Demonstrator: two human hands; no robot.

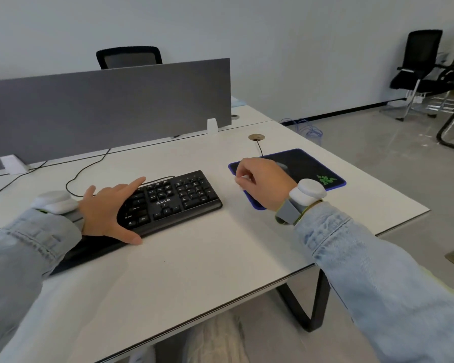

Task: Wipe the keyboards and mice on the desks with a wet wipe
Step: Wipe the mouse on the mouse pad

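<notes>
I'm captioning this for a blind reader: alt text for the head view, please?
A left hand rests flat on a black keyboard on a white desk, while the right hand, fingers curled, hovers over a mouse pad.

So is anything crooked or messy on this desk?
Yes, a bit. The black keyboard sits slanted across the desk, not square with its front edge, with the left hand resting flat on it. The mouse pad is slanted too. No spills or damage show.
</notes>
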